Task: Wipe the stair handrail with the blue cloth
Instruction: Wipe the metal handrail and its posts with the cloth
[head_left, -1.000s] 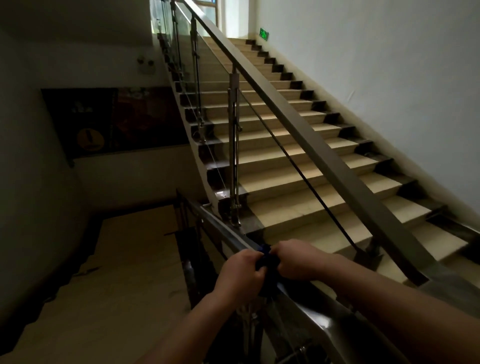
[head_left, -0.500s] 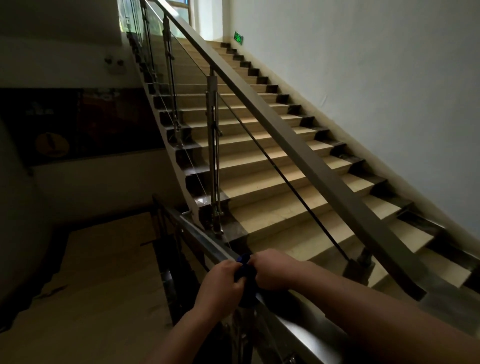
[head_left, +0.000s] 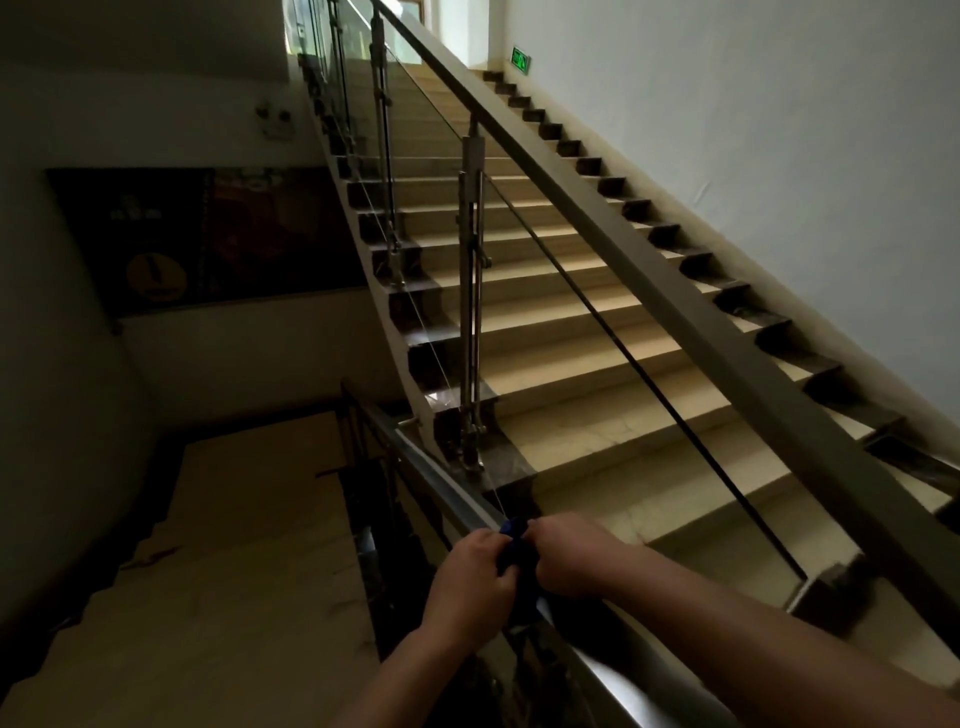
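A metal handrail (head_left: 441, 480) runs from the lower right toward the middle, along the landing edge. The blue cloth (head_left: 515, 545) is wrapped over this rail, mostly hidden between my hands. My left hand (head_left: 470, 584) grips the cloth from the left side of the rail. My right hand (head_left: 569, 553) grips it from the right side. Both hands are closed on the cloth and touch each other across the rail. A second, longer handrail (head_left: 649, 270) climbs with the stairs toward the top.
Beige stairs (head_left: 571, 338) rise ahead with glass panels and metal posts (head_left: 471, 312). A lower landing (head_left: 234, 545) lies down to the left beyond the rail. A white wall (head_left: 779, 130) bounds the right side. A dark poster (head_left: 208, 239) hangs on the left wall.
Both hands have slid the cloth a little farther forward along the rail. The view has shifted, turning left first and then back to the right.
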